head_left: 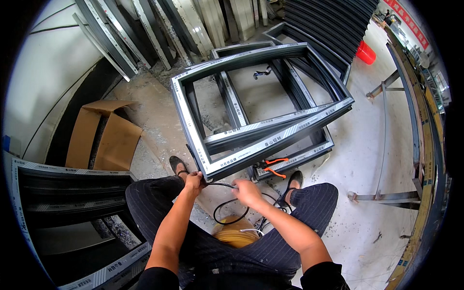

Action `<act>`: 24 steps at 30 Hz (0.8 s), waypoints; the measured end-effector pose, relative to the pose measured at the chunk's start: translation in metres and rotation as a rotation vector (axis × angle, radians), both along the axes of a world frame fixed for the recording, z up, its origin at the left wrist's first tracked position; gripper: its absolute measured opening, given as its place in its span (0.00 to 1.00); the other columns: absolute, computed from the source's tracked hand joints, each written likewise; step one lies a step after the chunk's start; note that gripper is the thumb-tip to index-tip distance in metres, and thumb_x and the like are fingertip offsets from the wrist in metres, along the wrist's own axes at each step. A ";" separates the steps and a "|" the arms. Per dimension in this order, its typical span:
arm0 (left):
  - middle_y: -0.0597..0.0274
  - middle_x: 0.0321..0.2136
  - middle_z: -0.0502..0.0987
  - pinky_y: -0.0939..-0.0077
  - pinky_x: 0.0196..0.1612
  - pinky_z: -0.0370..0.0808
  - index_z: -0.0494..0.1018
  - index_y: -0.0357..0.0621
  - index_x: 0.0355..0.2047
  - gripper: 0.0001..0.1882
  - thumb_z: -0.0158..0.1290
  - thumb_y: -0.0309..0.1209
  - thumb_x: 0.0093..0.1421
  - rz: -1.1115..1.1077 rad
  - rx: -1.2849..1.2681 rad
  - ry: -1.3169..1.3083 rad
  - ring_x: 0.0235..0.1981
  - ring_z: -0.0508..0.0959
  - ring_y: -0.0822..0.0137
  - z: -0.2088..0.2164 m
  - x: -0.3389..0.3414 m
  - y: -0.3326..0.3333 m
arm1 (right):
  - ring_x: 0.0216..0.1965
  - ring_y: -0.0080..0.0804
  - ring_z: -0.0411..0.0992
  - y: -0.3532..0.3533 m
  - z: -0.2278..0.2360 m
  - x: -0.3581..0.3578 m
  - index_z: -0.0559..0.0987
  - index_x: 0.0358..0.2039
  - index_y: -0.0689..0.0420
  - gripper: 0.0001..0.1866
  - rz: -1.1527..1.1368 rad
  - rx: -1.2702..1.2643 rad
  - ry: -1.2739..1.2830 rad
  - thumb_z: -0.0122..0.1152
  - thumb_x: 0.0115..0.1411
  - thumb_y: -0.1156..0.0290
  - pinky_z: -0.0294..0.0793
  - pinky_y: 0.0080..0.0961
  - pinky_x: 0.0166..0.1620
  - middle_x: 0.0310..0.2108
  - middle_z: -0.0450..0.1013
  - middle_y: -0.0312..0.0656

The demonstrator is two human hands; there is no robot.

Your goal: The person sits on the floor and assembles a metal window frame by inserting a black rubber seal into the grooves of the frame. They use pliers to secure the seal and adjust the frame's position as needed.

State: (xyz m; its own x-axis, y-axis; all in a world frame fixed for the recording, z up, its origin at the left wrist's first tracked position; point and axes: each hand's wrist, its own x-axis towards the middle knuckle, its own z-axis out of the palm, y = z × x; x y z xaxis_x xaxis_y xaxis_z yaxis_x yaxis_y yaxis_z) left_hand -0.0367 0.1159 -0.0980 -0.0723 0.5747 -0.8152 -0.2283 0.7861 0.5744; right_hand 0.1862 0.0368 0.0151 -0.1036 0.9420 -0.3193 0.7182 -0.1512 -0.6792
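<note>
A window frame [290, 124] of dark metal with pale film on its faces lies tilted before me on a stack of similar frames. At its near left corner my left hand [195, 181] pinches a black rubber strip [222, 184] against or beside the frame's edge; the exact contact is hidden by the fingers. My right hand [247, 193] is closed round the same strip a little to the right. From there the strip loops down between my legs. Orange-handled pliers [276, 160] rest on a lower frame near my right foot.
More frames [118, 270] stand at my left, with an open cardboard box [116, 145] beyond. Long profiles [169, 29] lean on the far wall. A yellow coil [237, 236] sits between my knees. A red bucket [366, 52] and a metal rack [386, 195] are at right.
</note>
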 end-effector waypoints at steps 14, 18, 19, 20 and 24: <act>0.61 0.27 0.75 0.76 0.23 0.71 0.70 0.35 0.43 0.16 0.48 0.36 0.63 0.133 0.221 0.075 0.22 0.73 0.69 0.003 -0.007 0.078 | 0.38 0.51 0.71 0.006 0.002 -0.003 0.76 0.38 0.57 0.14 0.018 -0.101 0.000 0.58 0.53 0.63 0.70 0.42 0.40 0.33 0.74 0.50; 0.60 0.28 0.76 0.75 0.24 0.71 0.71 0.32 0.42 0.18 0.49 0.38 0.62 0.085 0.295 0.302 0.23 0.73 0.68 -0.031 -0.020 0.081 | 0.38 0.52 0.71 0.009 0.001 -0.010 0.76 0.38 0.57 0.14 0.053 -0.128 0.022 0.58 0.54 0.63 0.70 0.43 0.41 0.35 0.73 0.51; 0.60 0.28 0.76 0.75 0.25 0.71 0.72 0.32 0.42 0.19 0.49 0.38 0.62 0.045 0.304 0.372 0.23 0.73 0.68 -0.035 -0.021 0.082 | 0.38 0.52 0.71 0.008 0.001 -0.011 0.75 0.38 0.57 0.14 0.062 -0.141 0.021 0.58 0.54 0.63 0.70 0.43 0.41 0.35 0.73 0.51; 0.59 0.29 0.76 0.75 0.25 0.71 0.72 0.32 0.42 0.19 0.50 0.39 0.62 0.005 0.312 0.442 0.23 0.74 0.68 -0.038 -0.023 0.082 | 0.39 0.52 0.71 0.007 0.000 -0.012 0.75 0.38 0.57 0.14 0.073 -0.154 0.020 0.57 0.54 0.63 0.70 0.43 0.41 0.35 0.73 0.51; 0.56 0.28 0.77 0.74 0.29 0.71 0.73 0.30 0.39 0.20 0.50 0.40 0.61 0.107 0.269 0.287 0.26 0.75 0.68 -0.022 -0.007 0.093 | 0.34 0.50 0.72 0.004 -0.002 -0.010 0.76 0.36 0.60 0.15 0.056 -0.154 0.000 0.60 0.52 0.63 0.70 0.39 0.37 0.32 0.74 0.51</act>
State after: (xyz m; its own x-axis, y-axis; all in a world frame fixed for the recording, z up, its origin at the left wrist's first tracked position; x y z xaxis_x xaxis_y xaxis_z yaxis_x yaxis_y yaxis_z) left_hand -0.0436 0.2086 -0.1202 -0.3460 0.7417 -0.5745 -0.1011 0.5793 0.8088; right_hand 0.1765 0.0404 0.0126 -0.1547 0.8748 -0.4592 0.7285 -0.2130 -0.6511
